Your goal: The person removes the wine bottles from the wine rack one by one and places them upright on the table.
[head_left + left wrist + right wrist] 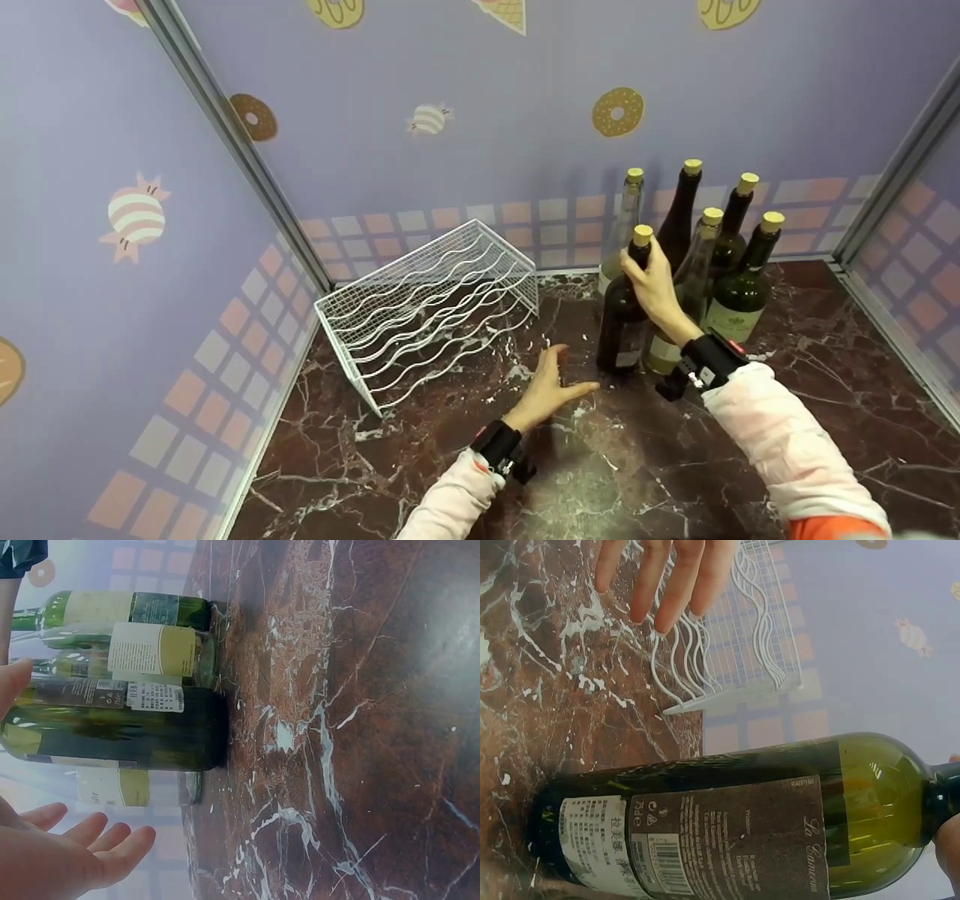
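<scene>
My right hand (pixel 654 289) grips the neck of a dark green wine bottle (pixel 621 322) with a cork in its top. The bottle is upright, its base at the marble surface; its dark back label (pixel 727 840) shows in the right wrist view. My left hand (pixel 549 390) is held low to the left of this bottle, fingers extended and thumb spread, touching nothing. In the left wrist view, the left fingers (pixel 124 851) are apart from the bottle. Further corked bottles, including a clear one (pixel 699 281) and a green one (pixel 739 296), stand close behind and to the right.
A white wire rack (pixel 395 262) with wavy bars stands at the back left, near the corner of the patterned walls. Another clear bottle (pixel 628 206) and two dark bottles are at the back wall. The brown marble tabletop (pixel 337 480) extends in front.
</scene>
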### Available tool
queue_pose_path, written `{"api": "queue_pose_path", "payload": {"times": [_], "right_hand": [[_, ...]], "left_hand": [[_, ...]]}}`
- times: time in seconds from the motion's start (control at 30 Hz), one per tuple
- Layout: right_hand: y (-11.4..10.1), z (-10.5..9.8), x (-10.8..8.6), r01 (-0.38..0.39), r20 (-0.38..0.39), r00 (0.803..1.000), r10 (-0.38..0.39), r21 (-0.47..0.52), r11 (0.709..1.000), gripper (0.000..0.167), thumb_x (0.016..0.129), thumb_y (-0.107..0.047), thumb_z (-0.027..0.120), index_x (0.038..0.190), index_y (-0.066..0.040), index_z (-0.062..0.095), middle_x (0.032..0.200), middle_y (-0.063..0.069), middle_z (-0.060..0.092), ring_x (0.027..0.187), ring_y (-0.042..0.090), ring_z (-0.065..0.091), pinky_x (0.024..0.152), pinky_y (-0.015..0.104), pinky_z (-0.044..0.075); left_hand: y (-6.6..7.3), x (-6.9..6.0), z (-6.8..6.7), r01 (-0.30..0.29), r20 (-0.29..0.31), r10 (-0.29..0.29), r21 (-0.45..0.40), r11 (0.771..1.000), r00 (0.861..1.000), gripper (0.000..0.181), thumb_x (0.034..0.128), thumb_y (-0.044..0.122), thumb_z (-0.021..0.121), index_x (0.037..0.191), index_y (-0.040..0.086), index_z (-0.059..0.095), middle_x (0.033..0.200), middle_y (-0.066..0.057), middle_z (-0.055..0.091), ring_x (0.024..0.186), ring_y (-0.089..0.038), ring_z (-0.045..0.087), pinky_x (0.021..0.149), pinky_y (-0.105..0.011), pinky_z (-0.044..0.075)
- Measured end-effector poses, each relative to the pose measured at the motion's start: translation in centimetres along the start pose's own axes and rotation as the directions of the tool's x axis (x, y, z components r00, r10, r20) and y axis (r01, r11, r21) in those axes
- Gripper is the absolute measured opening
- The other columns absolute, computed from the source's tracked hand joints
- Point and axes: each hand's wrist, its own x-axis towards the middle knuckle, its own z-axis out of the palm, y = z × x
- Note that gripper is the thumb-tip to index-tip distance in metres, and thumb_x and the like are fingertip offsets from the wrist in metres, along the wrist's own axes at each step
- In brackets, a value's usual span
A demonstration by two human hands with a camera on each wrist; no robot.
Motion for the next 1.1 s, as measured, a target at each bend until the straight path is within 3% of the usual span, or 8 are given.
{"api": "queue_pose_path", "payload": {"times": [0.13, 0.4, 0.57, 0.7, 0.77, 0.93, 1.0, 1.1], "right_hand": [[0.7, 0.0, 0.3, -0.024, 0.003, 1.000, 0.024, -0.020, 1.000, 0.026, 0.086, 0.002, 0.053, 0.107, 0.015, 0.046, 0.086, 0.016, 0.052, 0.074, 0.014, 0.047, 0.068, 0.024, 0.038], [3.9, -0.6, 1.1, -0.028, 0.038, 0.999, 0.033, -0.123, 0.992, 0.026, 0.087, -0.013, 0.060, 0.104, 0.005, 0.053, 0.090, 0.011, 0.058, 0.079, 0.017, 0.053, 0.069, 0.026, 0.039], [3.7, -1.0, 1.2, 0.050, 0.048, 0.998, -0.045, -0.119, 0.992, 0.041, 0.084, -0.011, 0.064, 0.117, 0.003, 0.045, 0.107, 0.012, 0.056, 0.096, 0.021, 0.052, 0.080, 0.030, 0.038], [2.8, -1.3, 1.4, 0.189, 0.021, 0.982, -0.187, -0.147, 0.971, 0.056, 0.081, -0.005, 0.065, 0.127, 0.005, 0.035, 0.120, 0.015, 0.048, 0.108, 0.023, 0.044, 0.090, 0.033, 0.033], [1.9, -1.3, 1.5, 0.278, -0.007, 0.959, -0.283, -0.156, 0.948, 0.060, 0.080, -0.002, 0.065, 0.130, 0.007, 0.032, 0.125, 0.016, 0.043, 0.114, 0.024, 0.039, 0.094, 0.034, 0.031], [-1.0, -0.9, 1.4, 0.499, -0.059, 0.852, -0.520, -0.208, 0.842, 0.063, 0.076, 0.000, 0.065, 0.130, 0.007, 0.034, 0.131, 0.016, 0.038, 0.119, 0.028, 0.034, 0.098, 0.040, 0.027], [-2.2, -0.7, 1.0, 0.562, -0.046, 0.808, -0.588, -0.244, 0.790, 0.061, 0.075, -0.003, 0.064, 0.129, 0.007, 0.036, 0.131, 0.018, 0.039, 0.118, 0.031, 0.034, 0.098, 0.043, 0.026], [-2.9, -0.3, -0.3, 0.623, 0.006, 0.765, -0.644, -0.260, 0.737, 0.060, 0.075, -0.009, 0.062, 0.127, 0.008, 0.038, 0.129, 0.021, 0.040, 0.118, 0.037, 0.034, 0.099, 0.048, 0.024]], "left_hand": [[0.0, 0.1, 0.1, 0.009, 0.003, -0.009, -0.006, 1.000, 1.000, 0.075, 0.0722, 0.032, 0.075, 0.126, 0.000, 0.034, 0.123, -0.019, 0.037, 0.117, -0.035, 0.037, 0.097, -0.038, 0.029], [0.3, 0.6, 0.0, -0.012, 0.000, 0.012, 0.031, 0.999, 1.000, 0.076, 0.0729, 0.035, 0.074, 0.126, -0.003, 0.035, 0.122, -0.018, 0.039, 0.116, -0.030, 0.038, 0.097, -0.035, 0.030], [0.7, 1.1, -0.4, -0.036, -0.008, 0.036, 0.035, 0.999, 0.999, 0.077, 0.0737, 0.037, 0.073, 0.126, -0.004, 0.034, 0.122, -0.015, 0.038, 0.114, -0.028, 0.039, 0.096, -0.032, 0.030], [0.9, 1.6, -0.9, -0.067, -0.029, 0.069, 0.054, 0.996, 0.997, 0.075, 0.0743, 0.036, 0.073, 0.125, -0.004, 0.034, 0.121, -0.016, 0.038, 0.114, -0.027, 0.038, 0.097, -0.031, 0.029], [1.2, 1.9, -1.4, -0.089, -0.043, 0.092, 0.062, 0.994, 0.995, 0.074, 0.0746, 0.035, 0.073, 0.125, -0.004, 0.034, 0.120, -0.017, 0.038, 0.114, -0.028, 0.038, 0.097, -0.032, 0.029], [2.3, 2.6, -2.9, -0.161, -0.116, 0.173, 0.102, 0.982, 0.978, 0.070, 0.0755, 0.030, 0.073, 0.123, -0.006, 0.036, 0.117, -0.017, 0.040, 0.112, -0.029, 0.039, 0.097, -0.032, 0.029], [2.7, 2.8, -3.5, -0.202, -0.161, 0.226, 0.154, 0.967, 0.961, 0.068, 0.0762, 0.030, 0.072, 0.122, -0.006, 0.037, 0.115, -0.018, 0.041, 0.110, -0.029, 0.040, 0.096, -0.031, 0.029], [3.2, 2.7, -4.3, -0.265, -0.219, 0.331, 0.284, 0.922, 0.918, 0.068, 0.0764, 0.032, 0.072, 0.121, -0.007, 0.038, 0.115, -0.019, 0.043, 0.109, -0.029, 0.041, 0.097, -0.032, 0.029]]}}
